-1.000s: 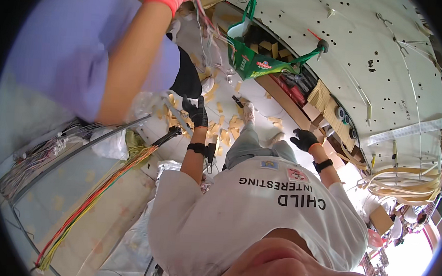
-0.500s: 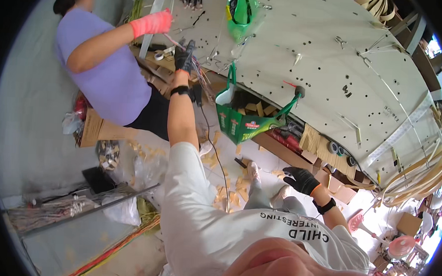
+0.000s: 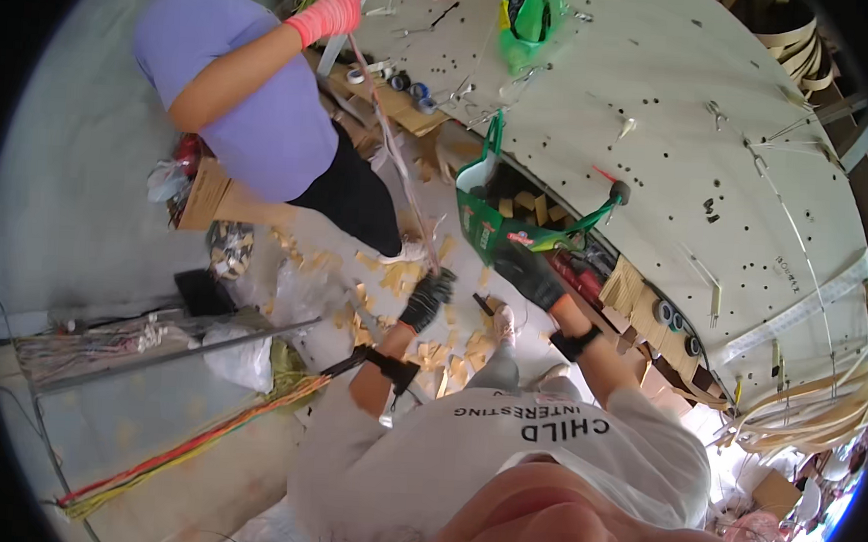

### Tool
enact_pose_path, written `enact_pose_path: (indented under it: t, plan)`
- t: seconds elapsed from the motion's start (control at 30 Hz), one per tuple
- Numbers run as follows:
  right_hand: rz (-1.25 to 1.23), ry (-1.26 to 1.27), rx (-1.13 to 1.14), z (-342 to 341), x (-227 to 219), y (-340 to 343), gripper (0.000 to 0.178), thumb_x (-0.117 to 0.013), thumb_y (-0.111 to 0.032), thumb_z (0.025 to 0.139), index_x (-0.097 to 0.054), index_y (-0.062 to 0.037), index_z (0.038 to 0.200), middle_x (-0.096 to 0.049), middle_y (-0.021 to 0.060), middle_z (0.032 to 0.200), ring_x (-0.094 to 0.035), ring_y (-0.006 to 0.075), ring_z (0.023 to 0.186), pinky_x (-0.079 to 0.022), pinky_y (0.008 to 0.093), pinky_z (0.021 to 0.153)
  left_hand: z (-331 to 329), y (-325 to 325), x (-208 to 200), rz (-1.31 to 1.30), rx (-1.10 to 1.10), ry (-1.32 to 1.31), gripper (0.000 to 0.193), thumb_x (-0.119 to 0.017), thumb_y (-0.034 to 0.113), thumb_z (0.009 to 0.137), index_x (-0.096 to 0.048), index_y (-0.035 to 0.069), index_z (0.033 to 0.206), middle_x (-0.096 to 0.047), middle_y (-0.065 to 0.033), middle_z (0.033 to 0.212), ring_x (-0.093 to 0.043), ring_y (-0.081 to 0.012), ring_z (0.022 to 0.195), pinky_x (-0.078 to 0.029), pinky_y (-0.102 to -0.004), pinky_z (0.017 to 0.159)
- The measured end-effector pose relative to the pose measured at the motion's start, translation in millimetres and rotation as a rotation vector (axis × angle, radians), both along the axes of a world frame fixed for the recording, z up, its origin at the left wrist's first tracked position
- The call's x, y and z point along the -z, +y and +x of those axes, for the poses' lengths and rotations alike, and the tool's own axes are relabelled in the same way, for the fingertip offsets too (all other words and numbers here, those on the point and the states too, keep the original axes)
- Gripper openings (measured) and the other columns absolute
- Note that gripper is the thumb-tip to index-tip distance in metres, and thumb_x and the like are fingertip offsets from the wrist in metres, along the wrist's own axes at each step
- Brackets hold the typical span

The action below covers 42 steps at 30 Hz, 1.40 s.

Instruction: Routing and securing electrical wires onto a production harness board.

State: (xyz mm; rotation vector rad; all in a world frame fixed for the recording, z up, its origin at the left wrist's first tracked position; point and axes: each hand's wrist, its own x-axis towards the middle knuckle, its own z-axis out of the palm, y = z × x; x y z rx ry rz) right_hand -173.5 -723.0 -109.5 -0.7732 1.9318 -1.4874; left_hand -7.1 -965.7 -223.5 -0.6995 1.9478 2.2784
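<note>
A long thin bundle of wires (image 3: 394, 146) stretches taut across the middle, slanting down toward me. My left hand (image 3: 427, 299), in a dark glove with an orange cuff, is closed around its near end. The far end is in a co-worker's pink-gloved hand (image 3: 328, 17). At the lower side of a green shopping bag (image 3: 478, 226) is my right hand (image 3: 530, 278), also in a dark glove. Its fingers blur into the bag's dark print, so their pose is unclear. Small tan pieces (image 3: 526, 203) fill the bag, which hangs at the board's edge.
The large pale board (image 3: 659, 106), dotted with holes and hooks, spans the right side. The co-worker in a purple shirt (image 3: 252, 95) stands at the left. Tan scraps (image 3: 394, 279) litter the floor. Tape rolls (image 3: 669, 315) sit below the board. Colored cables (image 3: 189, 445) run along the lower left.
My left hand has drawn back toward my body with the wire bundle, which now stretches between me and the co-worker. My right hand has moved forward and left to the bag.
</note>
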Motion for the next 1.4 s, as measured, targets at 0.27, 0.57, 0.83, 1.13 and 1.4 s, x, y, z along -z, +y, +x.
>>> enact_pose_path:
  t: [0.27,0.57,0.83,1.13,1.4]
  plan:
    - [-0.083,-0.299,0.031,47,-31,-48,0.09,-0.08,-0.04,0.079,-0.034,-0.0037,0.147,-0.041,0.019,0.146,-0.044,0.033,0.132,-0.035,0.0363,0.111,26,73,-74,0.245,-0.316,0.05,0.035,-0.048,0.026,0.104,-0.054,0.003,0.13,-0.065,-0.0007,0.099,-0.059,-0.0111,0.079,-0.05,-0.03,0.071]
    - [-0.184,-0.895,-0.373,48,72,-11,0.042,-0.051,-0.017,0.1,-0.047,0.0007,0.138,-0.057,0.0111,0.134,-0.053,0.0243,0.124,-0.042,0.0362,0.104,92,-6,66,-0.192,0.045,0.119,0.021,-0.044,0.017,0.098,-0.059,0.005,0.089,-0.06,-0.0066,0.074,-0.058,-0.0182,0.074,-0.048,-0.0323,0.074]
    - [-0.173,-0.003,-0.438,12,142,106,0.04,-0.051,-0.023,0.101,-0.053,0.002,0.131,-0.063,0.0144,0.122,-0.061,0.0222,0.111,-0.048,0.0315,0.096,97,98,-74,0.288,-0.348,0.085,0.019,-0.048,0.022,0.102,-0.058,0.009,0.094,-0.061,-0.0016,0.085,-0.059,-0.0142,0.075,-0.051,-0.0295,0.065]
    - [-0.203,-0.506,-0.721,51,-145,110,0.045,-0.062,-0.022,0.096,-0.052,-0.0002,0.133,-0.062,0.0083,0.123,-0.06,0.0157,0.104,-0.048,0.0329,0.096,53,253,-191,0.18,0.145,0.235,0.022,-0.058,0.015,0.097,-0.062,0.003,0.116,-0.065,-0.0107,0.108,-0.063,-0.0229,0.09,-0.051,-0.0352,0.085]
    - [-0.408,-0.584,-0.506,-6,-167,236,0.042,-0.056,-0.027,0.099,-0.053,0.0043,0.127,-0.066,0.0111,0.097,-0.066,0.0187,0.087,-0.052,0.0381,0.09,1,262,-262,-0.891,-0.288,0.673,0.056,-0.057,0.029,0.096,-0.039,0.001,0.141,-0.052,-0.0182,0.131,-0.051,-0.0347,0.121,-0.038,-0.0406,0.107]
